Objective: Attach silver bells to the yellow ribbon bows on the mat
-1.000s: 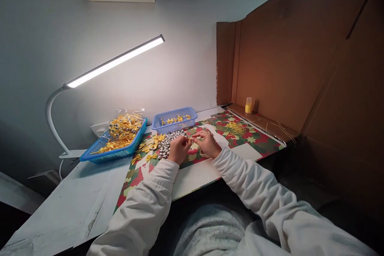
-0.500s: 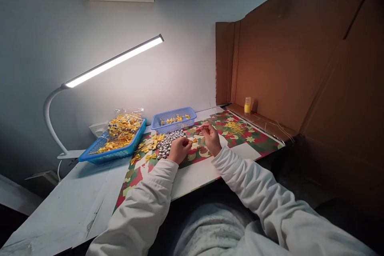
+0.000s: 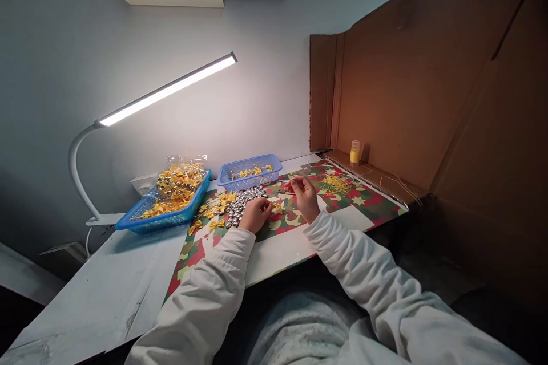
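My left hand (image 3: 256,215) is closed in a pinch at the right side of a heap of silver bells (image 3: 246,205). At its fingertips is a small yellow ribbon bow (image 3: 277,209). To the right and slightly higher, my right hand (image 3: 305,197) is raised over the patterned mat, thumb and fingers pressed together. A thin dark item (image 3: 286,192) shows by these fingertips; whether they grip it is too small to tell. Loose yellow bows (image 3: 217,224) lie left of the bells.
A blue basket (image 3: 145,227) piled with yellow bows stands at left, and a lilac-blue basket (image 3: 231,182) with a few bows at the back. Yellow cords (image 3: 336,185) lie at right. A small yellow bottle (image 3: 354,153) stands by the cardboard wall (image 3: 406,97). A lamp (image 3: 171,90) overhangs.
The whole view has shifted slightly. My right hand has turned a little and its fingers sit a bit farther right from my left hand. The left hand stays by the bow.
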